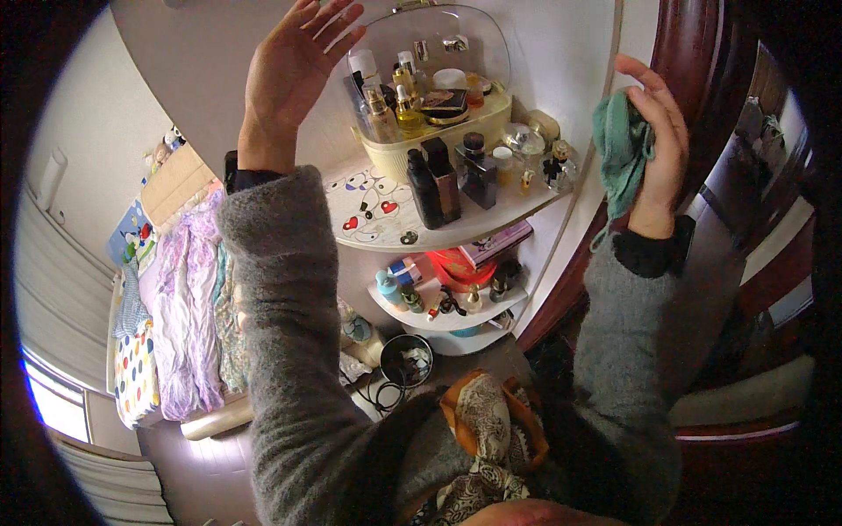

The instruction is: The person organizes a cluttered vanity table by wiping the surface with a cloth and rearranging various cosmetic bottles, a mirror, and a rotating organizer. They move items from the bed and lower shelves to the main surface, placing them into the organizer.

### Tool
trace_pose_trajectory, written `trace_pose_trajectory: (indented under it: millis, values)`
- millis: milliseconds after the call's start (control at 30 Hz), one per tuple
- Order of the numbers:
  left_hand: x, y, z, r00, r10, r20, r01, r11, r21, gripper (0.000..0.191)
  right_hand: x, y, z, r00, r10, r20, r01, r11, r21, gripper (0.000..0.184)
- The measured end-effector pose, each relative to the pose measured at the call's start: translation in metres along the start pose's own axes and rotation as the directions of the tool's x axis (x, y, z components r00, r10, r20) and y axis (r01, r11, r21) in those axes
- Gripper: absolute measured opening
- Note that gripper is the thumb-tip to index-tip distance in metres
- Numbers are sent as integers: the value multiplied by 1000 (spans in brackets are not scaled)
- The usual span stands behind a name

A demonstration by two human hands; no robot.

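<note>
My left hand (287,82) is raised at the top left, palm in view, holding nothing with its fingers apart. Its fingertips reach the upper picture edge, left of a cosmetics case (431,141) with a clear domed cover. In my right hand (661,154) is a bunched green cloth (618,144), and a thin loop of it hangs by the wrist. That hand is up at the right, by a dark wooden door frame (687,39). Inside the case stand several bottles, a dropper bottle (409,118) and compacts (444,102).
Black bottles (426,191) and perfume bottles (559,167) crowd the front of the upper corner shelf (368,240). The lower shelf (421,319) bears small bottles and a red box (460,269). Beneath are a waste bin (395,358) and cables (381,398). A bed with lilac bedding (184,315) stands left.
</note>
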State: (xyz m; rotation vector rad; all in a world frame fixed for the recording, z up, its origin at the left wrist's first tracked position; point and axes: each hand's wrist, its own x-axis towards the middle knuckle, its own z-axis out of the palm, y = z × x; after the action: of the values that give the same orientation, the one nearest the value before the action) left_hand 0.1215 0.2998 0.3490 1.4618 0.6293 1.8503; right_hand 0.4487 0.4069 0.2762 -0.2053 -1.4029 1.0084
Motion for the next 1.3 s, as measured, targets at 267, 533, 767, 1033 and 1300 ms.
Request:
trace_pose_trajectory:
  millis: [267, 533, 767, 1033, 1300]
  values:
    - [-45, -59, -8, 977, 22, -210, 79, 885, 459, 29, -36, 25, -8, 943, 262, 204, -283, 955, 86, 27]
    - [-59, -104, -27, 959, 246, -144, 64, 304, 950, 36, -61, 53, 1, 904, 333, 270, -350, 937, 17, 26]
    - [-80, -112, -38, 931, 302, -204, 11, 534, 845, 49, -94, 65, -2, 877, 437, 199, -437, 898, -47, 31]
    - [-137, -133, -21, 816, 209, -538, 109, 859, 500, 45, -94, 100, 15, 923, 342, 178, -344, 939, -26, 30]
    - [-171, -125, -32, 827, 169, -536, 198, 805, 559, 42, -84, 99, -14, 928, 338, 158, -353, 932, 82, 32]
